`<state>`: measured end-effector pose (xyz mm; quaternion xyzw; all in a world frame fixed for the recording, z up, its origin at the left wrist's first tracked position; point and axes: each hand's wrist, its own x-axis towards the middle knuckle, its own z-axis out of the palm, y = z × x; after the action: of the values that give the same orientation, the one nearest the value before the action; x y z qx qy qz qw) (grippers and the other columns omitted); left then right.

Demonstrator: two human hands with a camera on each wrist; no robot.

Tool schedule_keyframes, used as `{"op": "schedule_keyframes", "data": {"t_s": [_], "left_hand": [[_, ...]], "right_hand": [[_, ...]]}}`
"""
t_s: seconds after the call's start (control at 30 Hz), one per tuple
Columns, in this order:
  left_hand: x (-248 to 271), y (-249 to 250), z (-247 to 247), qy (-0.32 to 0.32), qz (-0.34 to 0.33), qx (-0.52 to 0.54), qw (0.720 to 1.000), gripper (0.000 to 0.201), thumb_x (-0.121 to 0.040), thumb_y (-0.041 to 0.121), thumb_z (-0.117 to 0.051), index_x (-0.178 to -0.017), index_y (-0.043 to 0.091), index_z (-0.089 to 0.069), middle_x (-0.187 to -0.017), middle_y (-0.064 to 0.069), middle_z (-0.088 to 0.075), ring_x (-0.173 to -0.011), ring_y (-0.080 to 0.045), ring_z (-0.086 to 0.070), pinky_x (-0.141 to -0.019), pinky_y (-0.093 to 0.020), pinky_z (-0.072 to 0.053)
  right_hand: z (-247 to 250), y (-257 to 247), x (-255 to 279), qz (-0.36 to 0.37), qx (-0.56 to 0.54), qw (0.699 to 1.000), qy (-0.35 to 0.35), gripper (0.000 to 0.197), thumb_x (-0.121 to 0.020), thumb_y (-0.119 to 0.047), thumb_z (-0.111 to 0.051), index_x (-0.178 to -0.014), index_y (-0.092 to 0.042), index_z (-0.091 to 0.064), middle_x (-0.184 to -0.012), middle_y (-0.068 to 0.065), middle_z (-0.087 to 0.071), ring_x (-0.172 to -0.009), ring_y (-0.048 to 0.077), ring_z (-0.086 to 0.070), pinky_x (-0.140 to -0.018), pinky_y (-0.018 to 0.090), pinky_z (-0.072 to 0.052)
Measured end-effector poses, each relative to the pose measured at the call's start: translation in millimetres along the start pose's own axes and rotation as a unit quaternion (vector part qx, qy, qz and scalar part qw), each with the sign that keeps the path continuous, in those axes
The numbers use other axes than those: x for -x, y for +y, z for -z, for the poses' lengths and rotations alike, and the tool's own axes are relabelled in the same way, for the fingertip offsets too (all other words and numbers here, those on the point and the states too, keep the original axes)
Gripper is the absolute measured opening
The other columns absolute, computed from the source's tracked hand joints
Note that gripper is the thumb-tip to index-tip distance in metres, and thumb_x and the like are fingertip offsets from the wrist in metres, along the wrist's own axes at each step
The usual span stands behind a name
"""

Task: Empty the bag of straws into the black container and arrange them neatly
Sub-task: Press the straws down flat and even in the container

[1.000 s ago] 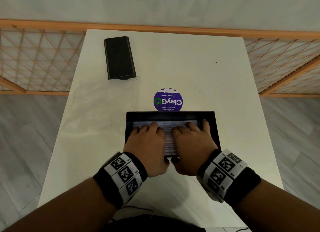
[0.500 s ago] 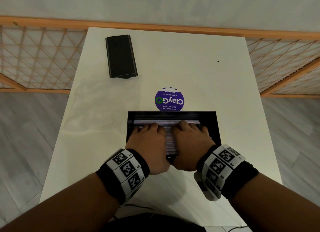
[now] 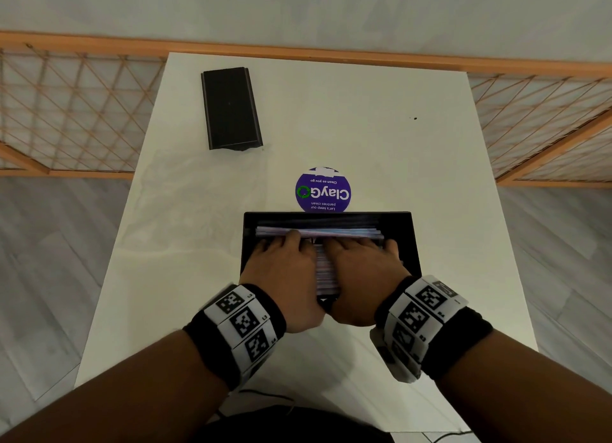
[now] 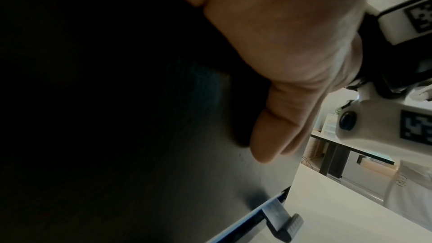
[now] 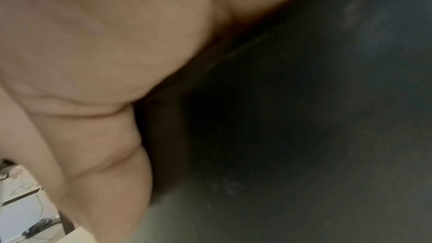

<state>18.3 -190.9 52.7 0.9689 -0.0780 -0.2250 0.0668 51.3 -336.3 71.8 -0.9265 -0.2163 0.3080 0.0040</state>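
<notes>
The black container (image 3: 402, 224) sits at the table's centre, with pastel striped straws (image 3: 331, 232) lying left to right inside. My left hand (image 3: 281, 255) and right hand (image 3: 361, 255) lie side by side, palms down on the straws, covering most of them. Their fingers reach toward the far wall. In the left wrist view my left thumb (image 4: 280, 127) lies against the container's dark near wall (image 4: 163, 154). The right wrist view is blurred, showing only my right palm and thumb (image 5: 93, 62) against the dark wall (image 5: 304, 136). The clear plastic bag (image 3: 198, 194) lies flat on the table to the left.
A black lid-like piece (image 3: 230, 108) lies at the far left of the white table (image 3: 381, 127). A round purple sticker (image 3: 323, 190) sits just beyond the container. An orange lattice railing (image 3: 66, 111) runs behind and beside the table.
Both hands shifted slightly on the straws, and the right hand's fingers drew closer together. The container and the bag stayed where they were.
</notes>
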Motion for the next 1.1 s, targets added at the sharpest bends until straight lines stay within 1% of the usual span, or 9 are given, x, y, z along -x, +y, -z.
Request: {"op": "schedule_keyframes", "data": {"t_s": [0.1, 0.2, 0.4, 0.53, 0.6, 0.73, 0.87, 1.0, 1.1], "left_hand": [[4, 7, 5, 0.006, -0.011, -0.033, 0.999, 0.074, -0.072, 0.058, -0.063, -0.135, 0.024, -0.046, -0.133, 0.001, -0.046, -0.127, -0.023, -0.046, -0.114, -0.046, -0.033], [7, 9, 5, -0.005, -0.013, -0.025, 1.0, 0.072, -0.077, 0.054, -0.063, -0.139, 0.025, -0.04, -0.138, 0.003, -0.047, -0.131, -0.022, -0.045, -0.115, -0.047, -0.033], [9, 3, 3, -0.009, -0.001, -0.022, 1.0, 0.065, -0.077, 0.058, -0.06, -0.132, 0.025, -0.045, -0.131, 0.002, -0.047, -0.123, -0.022, -0.05, -0.109, -0.043, -0.039], [8, 4, 3, -0.008, 0.002, -0.022, 1.0, 0.068, -0.076, 0.058, -0.06, -0.133, 0.025, -0.046, -0.132, 0.002, -0.047, -0.125, -0.022, -0.047, -0.109, -0.042, -0.038], [8, 5, 2, -0.003, 0.001, -0.022, 1.0, 0.07, -0.076, 0.059, -0.059, -0.135, 0.025, -0.045, -0.135, 0.002, -0.049, -0.128, -0.023, -0.046, -0.111, -0.043, -0.036], [9, 5, 2, 0.0, 0.0, -0.023, 1.0, 0.072, -0.075, 0.06, -0.058, -0.136, 0.024, -0.045, -0.135, 0.0, -0.048, -0.127, -0.023, -0.047, -0.111, -0.044, -0.036], [9, 5, 2, -0.004, -0.007, -0.021, 1.0, 0.071, -0.076, 0.064, -0.058, -0.135, 0.027, -0.045, -0.133, 0.003, -0.047, -0.126, -0.023, -0.048, -0.11, -0.044, -0.037], [9, 5, 2, 0.0, -0.005, -0.023, 1.0, 0.067, -0.077, 0.061, -0.058, -0.132, 0.025, -0.046, -0.132, 0.002, -0.049, -0.123, -0.022, -0.05, -0.108, -0.044, -0.039], [9, 5, 2, -0.003, -0.004, -0.025, 1.0, 0.066, -0.077, 0.057, -0.06, -0.132, 0.023, -0.045, -0.132, 0.0, -0.048, -0.123, -0.022, -0.049, -0.108, -0.044, -0.039]], "right_hand": [[3, -4, 2, 0.01, 0.008, 1.0, -0.001, 0.078, -0.07, -0.058, -0.067, -0.136, -0.026, -0.041, -0.139, -0.005, -0.05, -0.131, 0.025, -0.046, -0.111, 0.056, -0.028], [5, -7, 3, 0.041, 0.007, 0.999, -0.014, 0.07, -0.073, -0.053, -0.069, -0.133, -0.026, -0.046, -0.134, -0.004, -0.05, -0.128, 0.024, -0.047, -0.111, 0.052, -0.031], [3, 7, 5, 0.005, -0.005, 1.0, -0.016, 0.053, -0.071, -0.047, -0.065, -0.118, -0.027, -0.049, -0.121, -0.008, -0.059, -0.117, 0.021, -0.057, -0.11, 0.049, -0.034], [0, 4, 4, 0.003, 0.017, 1.0, -0.014, 0.065, -0.07, -0.049, -0.066, -0.128, -0.027, -0.048, -0.136, -0.005, -0.045, -0.129, 0.025, -0.044, -0.111, 0.055, -0.028], [0, 4, 4, -0.002, 0.01, 1.0, -0.015, 0.069, -0.07, -0.051, -0.066, -0.132, -0.029, -0.047, -0.138, -0.003, -0.039, -0.13, 0.028, -0.04, -0.11, 0.053, -0.028], [-2, 4, 5, 0.022, -0.009, 1.0, 0.004, 0.078, -0.068, -0.05, -0.066, -0.138, -0.031, -0.04, -0.139, -0.007, -0.049, -0.131, 0.024, -0.046, -0.112, 0.05, -0.03], [-3, 0, 4, 0.055, -0.023, 0.998, 0.015, 0.078, -0.07, -0.052, -0.068, -0.14, -0.031, -0.04, -0.142, -0.009, -0.05, -0.135, 0.019, -0.044, -0.117, 0.048, -0.027], [-2, 5, 9, 0.0, 0.015, 1.0, 0.022, 0.08, -0.069, -0.067, -0.063, -0.135, -0.027, -0.043, -0.137, -0.004, -0.046, -0.129, 0.024, -0.043, -0.11, 0.047, -0.031], [-3, 8, 10, -0.023, 0.009, 1.0, 0.007, 0.085, -0.068, -0.069, -0.063, -0.136, -0.024, -0.041, -0.14, -0.004, -0.044, -0.132, 0.024, -0.042, -0.11, 0.048, -0.032]]}}
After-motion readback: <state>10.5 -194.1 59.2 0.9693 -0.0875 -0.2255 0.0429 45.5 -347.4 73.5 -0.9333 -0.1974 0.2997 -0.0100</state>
